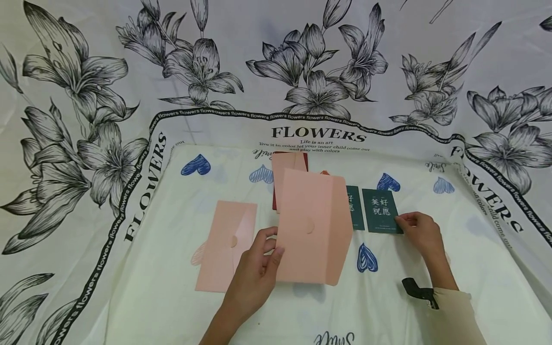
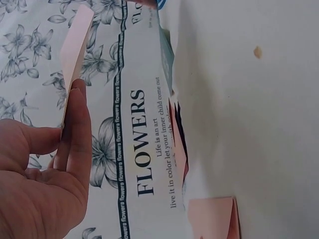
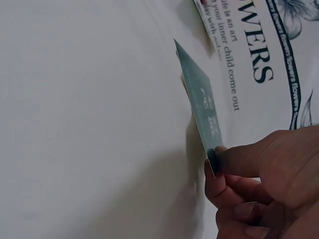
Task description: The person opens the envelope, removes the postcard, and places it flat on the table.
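Observation:
My left hand (image 1: 254, 273) pinches a pink envelope (image 1: 304, 220) by its left edge, thumb in front. The envelope is held up above the cloth, its flap unfolded to the right. The left wrist view shows the envelope (image 2: 76, 45) nearly edge-on between thumb and fingers. My right hand (image 1: 422, 239) pinches the lower right corner of a dark green card (image 1: 379, 215) with white Chinese characters. In the right wrist view this card (image 3: 199, 99) stands tilted, its corner between thumb and forefinger. A second green card (image 1: 356, 215) lies left of it, partly hidden by the envelope.
Another pink envelope (image 1: 224, 249) lies closed to the left. Behind the held envelope lie a pink envelope (image 1: 286, 160) and something dark red (image 1: 274, 201), both partly covered. A white cloth (image 1: 164, 297) with heart prints lies beneath; flower-printed fabric (image 1: 224, 129) rises around it.

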{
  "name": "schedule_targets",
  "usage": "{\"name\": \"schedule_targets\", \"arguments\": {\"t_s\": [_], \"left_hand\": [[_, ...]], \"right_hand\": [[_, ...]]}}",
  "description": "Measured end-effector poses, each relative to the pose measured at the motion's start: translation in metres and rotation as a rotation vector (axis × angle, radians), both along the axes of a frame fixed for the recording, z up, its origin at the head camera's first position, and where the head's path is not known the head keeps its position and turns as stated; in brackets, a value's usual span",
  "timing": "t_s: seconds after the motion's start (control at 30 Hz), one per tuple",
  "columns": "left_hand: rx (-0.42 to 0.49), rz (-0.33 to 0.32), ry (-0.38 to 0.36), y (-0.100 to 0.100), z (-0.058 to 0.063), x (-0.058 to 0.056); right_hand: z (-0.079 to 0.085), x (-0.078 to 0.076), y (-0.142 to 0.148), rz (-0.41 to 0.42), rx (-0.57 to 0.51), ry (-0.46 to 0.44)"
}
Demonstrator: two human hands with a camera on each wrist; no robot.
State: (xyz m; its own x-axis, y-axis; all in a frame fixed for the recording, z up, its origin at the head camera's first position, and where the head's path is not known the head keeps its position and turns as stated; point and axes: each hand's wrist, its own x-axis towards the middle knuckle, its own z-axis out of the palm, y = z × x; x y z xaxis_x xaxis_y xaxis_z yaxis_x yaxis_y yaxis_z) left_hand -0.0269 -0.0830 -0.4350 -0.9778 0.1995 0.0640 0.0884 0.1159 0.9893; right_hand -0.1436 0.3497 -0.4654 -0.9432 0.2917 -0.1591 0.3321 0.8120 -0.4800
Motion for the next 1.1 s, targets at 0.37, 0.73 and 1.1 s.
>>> {"name": "schedule_targets", "arguments": {"t_s": [0.37,0.73,1.1], "left_hand": [[0.009,-0.016,0.008,0.001,0.001,0.002],[0.026,-0.050,0.022,0.003,0.003,0.003],[0.052,-0.050,0.028,0.007,0.004,0.006]], "right_hand": [[-0.006,-0.001,-0.003,-0.004,0.036,0.010],[0.026,0.028,-0.034,0.100,0.011,0.248],[0.063,0.080,-0.094,0.353,-0.270,0.296]]}}
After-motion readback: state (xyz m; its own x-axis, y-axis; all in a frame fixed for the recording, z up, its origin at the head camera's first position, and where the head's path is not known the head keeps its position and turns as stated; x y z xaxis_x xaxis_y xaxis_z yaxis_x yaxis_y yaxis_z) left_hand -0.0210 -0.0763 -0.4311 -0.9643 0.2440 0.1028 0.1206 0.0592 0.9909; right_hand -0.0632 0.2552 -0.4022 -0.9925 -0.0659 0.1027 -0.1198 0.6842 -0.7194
